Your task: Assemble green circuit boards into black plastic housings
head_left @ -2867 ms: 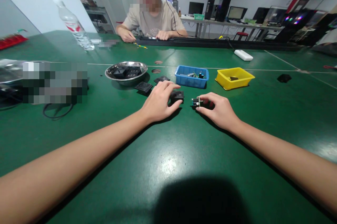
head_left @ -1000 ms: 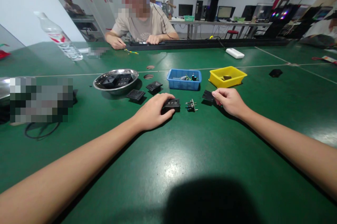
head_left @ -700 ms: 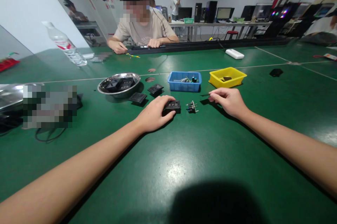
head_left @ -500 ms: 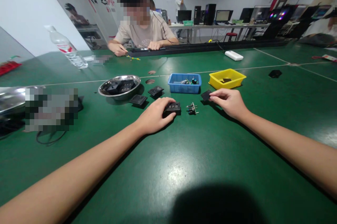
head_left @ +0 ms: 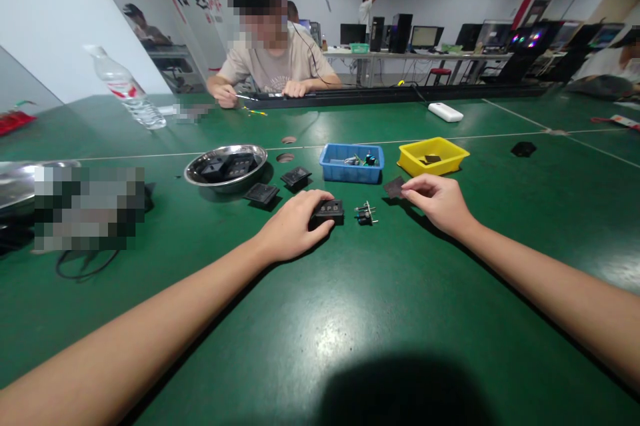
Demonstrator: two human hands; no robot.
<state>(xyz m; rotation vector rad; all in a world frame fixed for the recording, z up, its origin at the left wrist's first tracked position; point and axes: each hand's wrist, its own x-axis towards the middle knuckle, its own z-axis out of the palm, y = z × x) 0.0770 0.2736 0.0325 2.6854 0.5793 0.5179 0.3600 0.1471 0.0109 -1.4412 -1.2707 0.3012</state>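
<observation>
My left hand [head_left: 293, 226] rests on the green table [head_left: 320, 306], fingers closed around a black plug housing [head_left: 328, 211] with white lettering. My right hand [head_left: 437, 203] pinches a small flat black cover piece [head_left: 395, 187] just above the table. Between the two hands lies a small circuit part with metal prongs [head_left: 366, 214], untouched.
Two black housings [head_left: 262, 194] [head_left: 296, 178] lie beside a steel bowl [head_left: 225, 167] holding more. A blue tray [head_left: 352, 163] and yellow tray [head_left: 433, 155] stand behind. A water bottle [head_left: 127, 89] stands far left. A person sits opposite at a black strip [head_left: 380, 94].
My right hand let go of the pronged circuit part, moved right and picked up the flat black cover piece. My left hand stayed on the black housing.
</observation>
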